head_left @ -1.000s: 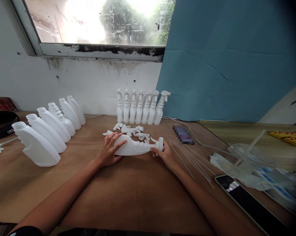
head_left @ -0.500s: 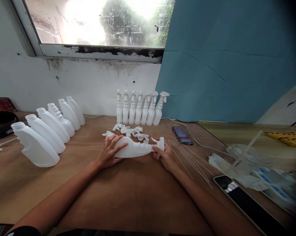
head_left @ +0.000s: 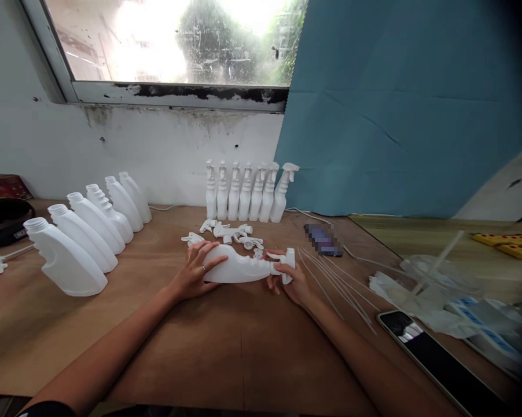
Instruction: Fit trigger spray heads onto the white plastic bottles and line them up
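Note:
A white bottle [head_left: 239,267] lies on its side between my hands, its neck pointing right. My left hand [head_left: 197,271] is wrapped round its base end. At the neck sits a white spray head [head_left: 288,265], held by the fingers of my right hand [head_left: 293,281]. Just behind the bottle, several loose white spray heads [head_left: 232,230] lie in a pile. Farther back, several bottles with spray heads [head_left: 245,194] stand upright in a row. To the left is a row of open-necked white bottles [head_left: 72,263].
Thin white tubes [head_left: 337,284] lie right of my right hand. A blurred dark object [head_left: 323,240] is behind them. At the right are a black-screened phone [head_left: 438,359], a plastic cup with a straw [head_left: 443,272] and a power strip [head_left: 482,330]. A cable runs along the back.
The fingers of my right hand have shifted on the spray head, which shows more fully now. The bottle is slightly lower and farther right in view.

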Demonstrator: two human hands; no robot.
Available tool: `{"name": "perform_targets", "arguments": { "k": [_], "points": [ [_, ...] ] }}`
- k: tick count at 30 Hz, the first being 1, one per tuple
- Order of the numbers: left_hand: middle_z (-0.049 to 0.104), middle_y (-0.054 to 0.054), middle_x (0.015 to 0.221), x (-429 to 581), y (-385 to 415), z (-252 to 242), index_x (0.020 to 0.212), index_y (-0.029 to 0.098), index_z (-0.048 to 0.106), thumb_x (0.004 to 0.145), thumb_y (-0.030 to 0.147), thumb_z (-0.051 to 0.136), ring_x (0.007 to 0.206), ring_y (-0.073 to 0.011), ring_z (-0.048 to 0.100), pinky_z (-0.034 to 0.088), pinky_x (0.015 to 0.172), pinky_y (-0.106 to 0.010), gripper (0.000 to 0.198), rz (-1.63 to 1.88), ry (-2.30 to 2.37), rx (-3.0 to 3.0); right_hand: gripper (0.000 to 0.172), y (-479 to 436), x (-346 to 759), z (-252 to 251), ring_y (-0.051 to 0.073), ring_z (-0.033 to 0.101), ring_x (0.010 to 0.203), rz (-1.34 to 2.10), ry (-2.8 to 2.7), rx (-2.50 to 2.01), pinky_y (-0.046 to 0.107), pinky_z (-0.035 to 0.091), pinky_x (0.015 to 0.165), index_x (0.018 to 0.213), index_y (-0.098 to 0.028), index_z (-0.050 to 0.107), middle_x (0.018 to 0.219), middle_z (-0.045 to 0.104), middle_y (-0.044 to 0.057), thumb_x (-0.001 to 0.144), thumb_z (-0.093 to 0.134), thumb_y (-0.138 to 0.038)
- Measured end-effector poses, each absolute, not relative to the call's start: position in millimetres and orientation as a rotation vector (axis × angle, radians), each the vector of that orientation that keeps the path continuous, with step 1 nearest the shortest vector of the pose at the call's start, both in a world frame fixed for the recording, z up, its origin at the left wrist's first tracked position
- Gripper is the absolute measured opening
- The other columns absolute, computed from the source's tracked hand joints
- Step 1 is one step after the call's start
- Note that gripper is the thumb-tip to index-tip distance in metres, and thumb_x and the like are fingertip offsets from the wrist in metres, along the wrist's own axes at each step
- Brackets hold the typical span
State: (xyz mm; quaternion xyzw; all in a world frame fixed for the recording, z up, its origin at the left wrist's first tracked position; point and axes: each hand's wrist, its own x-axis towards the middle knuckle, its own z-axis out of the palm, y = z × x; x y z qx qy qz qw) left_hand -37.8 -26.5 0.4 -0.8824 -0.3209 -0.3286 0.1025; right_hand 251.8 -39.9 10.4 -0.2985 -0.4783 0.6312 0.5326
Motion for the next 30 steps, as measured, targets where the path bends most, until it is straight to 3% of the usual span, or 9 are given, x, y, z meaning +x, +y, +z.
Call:
{"name": "perform_targets", "arguments": {
  "k": [3, 6, 9, 11, 14, 17, 22, 25, 30],
  "points": [
    [0.033, -0.012, 0.144, -36.8, -27.8, 1.7, 0.135, 0.029, 0.044, 0.079, 0.038, 0.064, 0.129, -0.0338, 0.029, 0.025, 0.105, -0.054, 0.060, -0.970, -0.934, -2.618, 0.038, -38.3, 252.3, 9.8, 0.014, 0.059, 0.043, 1.475, -1.133, -0.698, 0.022, 0.038, 0.027, 0.107, -0.019, 0.060, 0.098, 0.068, 0.008, 0.069, 0.063, -0.026],
    [0.033, -0.012, 0.143, -33.5, -31.8, 8.5, 0.136, 0.029, 0.041, 0.076, 0.048, 0.066, 0.129, -0.0347, 0.029, 0.024, 0.105, -0.054, 0.068, -0.961, -0.943, -2.646, 0.033, -36.9, 253.9, 10.2, 0.013, 0.057, 0.040, 1.449, -1.133, -0.723, 0.022, 0.037, 0.027, 0.098, -0.016, 0.064, 0.091, 0.068, 0.009, 0.067, 0.064, -0.026],
    [0.040, -0.014, 0.138, -31.9, -34.6, 22.8, 0.143, 0.024, 0.029, 0.075, 0.053, 0.064, 0.125, -0.0338, 0.034, 0.027, 0.105, -0.051, 0.082, -1.007, -1.050, -2.678, 0.043, -39.1, 255.1, 14.1, 0.013, 0.058, 0.041, 1.425, -1.152, -0.682, 0.022, 0.038, 0.029, 0.111, -0.019, 0.060, 0.093, 0.067, 0.007, 0.068, 0.064, -0.025],
    [0.051, -0.014, 0.128, -35.6, -34.0, 32.6, 0.145, 0.021, 0.026, 0.083, 0.046, 0.058, 0.117, -0.0296, 0.042, 0.033, 0.101, -0.046, 0.074, -1.028, -1.122, -2.714, 0.049, -43.1, 253.9, 19.0, 0.013, 0.058, 0.043, 1.432, -1.211, -0.632, 0.022, 0.039, 0.030, 0.118, -0.021, 0.056, 0.099, 0.066, 0.009, 0.070, 0.064, -0.026],
    [0.060, -0.009, 0.110, -50.0, -28.2, 38.0, 0.132, 0.022, 0.047, 0.088, 0.036, 0.052, 0.105, -0.0240, 0.049, 0.040, 0.095, -0.039, 0.046, -1.109, -1.164, -2.803, 0.051, -50.3, 248.2, 26.9, 0.015, 0.062, 0.053, 1.472, -1.301, -0.553, 0.026, 0.045, 0.038, 0.124, -0.022, 0.052, 0.113, 0.061, 0.012, 0.075, 0.061, -0.034],
    [0.059, -0.008, 0.108, -69.6, -12.5, 30.4, 0.116, 0.020, 0.058, 0.087, 0.039, 0.054, 0.103, -0.0221, 0.053, 0.043, 0.091, -0.035, 0.035, -1.588, -1.394, -2.608, 0.053, -52.5, 242.5, 29.3, 0.021, 0.066, 0.077, 1.448, -1.349, -0.494, 0.035, 0.053, 0.060, 0.133, -0.028, 0.041, 0.128, 0.052, 0.012, 0.084, 0.051, -0.045],
    [0.059, -0.010, 0.111, -96.8, 45.9, 18.2, 0.117, 0.017, 0.048, 0.081, 0.042, 0.058, 0.099, -0.0198, 0.059, 0.049, 0.083, -0.031, 0.045, -2.361, -1.715, -1.808, 0.048, -42.0, 246.5, 12.9, 0.021, 0.061, 0.093, 0.912, -1.769, -0.807, 0.041, 0.050, 0.081, 0.136, -0.030, 0.038, 0.129, 0.051, 0.010, 0.089, 0.046, -0.038],
    [0.061, -0.009, 0.103, -103.3, 86.2, 16.5, 0.112, 0.015, 0.046, 0.074, 0.032, 0.063, 0.093, -0.0191, 0.063, 0.051, 0.079, -0.030, 0.046, -2.136, -2.005, -1.633, 0.038, -38.2, 250.7, 2.3, 0.027, 0.045, 0.120, 0.378, -2.172, -1.073, 0.048, 0.035, 0.101, 0.126, -0.028, 0.053, 0.134, 0.049, 0.009, 0.088, 0.050, -0.034],
    [0.062, -0.010, 0.099, -93.5, 131.8, 9.7, 0.112, 0.013, 0.048, 0.068, 0.022, 0.062, 0.089, -0.0212, 0.063, 0.050, 0.078, -0.031, 0.046, -1.758, -2.280, -1.643, 0.043, -40.1, 247.4, -2.7, 0.028, 0.030, 0.131, 0.031, -2.411, -1.369, 0.049, 0.030, 0.103, 0.130, -0.025, 0.050, 0.142, 0.040, 0.010, 0.091, 0.045, -0.044]
  ]
}}
